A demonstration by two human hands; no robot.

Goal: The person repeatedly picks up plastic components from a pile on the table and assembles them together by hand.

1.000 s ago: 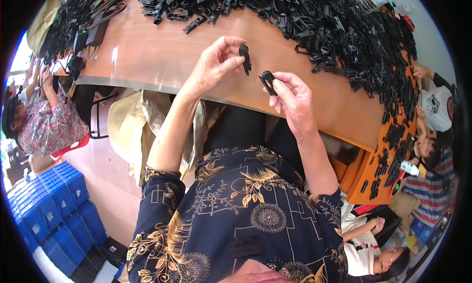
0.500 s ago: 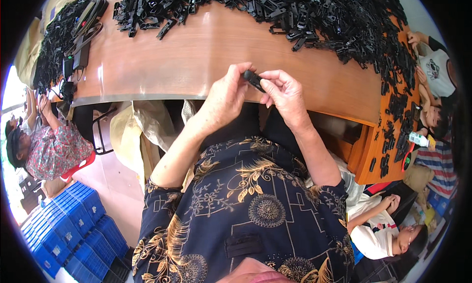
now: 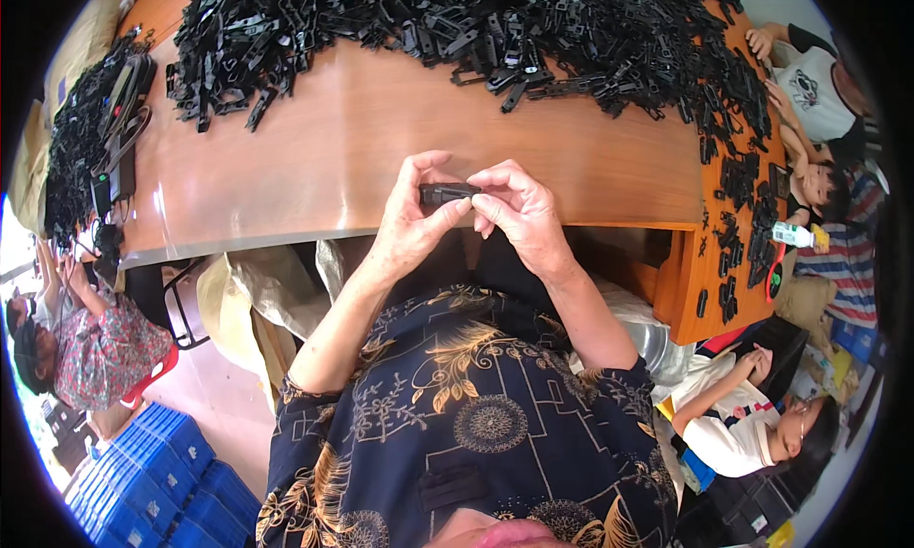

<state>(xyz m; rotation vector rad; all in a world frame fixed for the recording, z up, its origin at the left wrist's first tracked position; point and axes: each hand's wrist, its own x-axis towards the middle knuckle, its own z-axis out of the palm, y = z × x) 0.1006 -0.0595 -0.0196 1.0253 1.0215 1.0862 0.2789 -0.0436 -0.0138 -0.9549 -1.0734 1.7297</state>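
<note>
1. Left hand, in the head view, has thumb and fingers clamped on one end of a black part.
2. Right hand pinches that part's other end.
3. It lies crosswise between them, near the front edge of the desk.
4. Beyond, a heap of similar black pieces spreads.

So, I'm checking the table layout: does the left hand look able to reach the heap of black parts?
Probably yes: flat tabletop lies between the left hand and the heap, though that hand holds a small black part.
</note>
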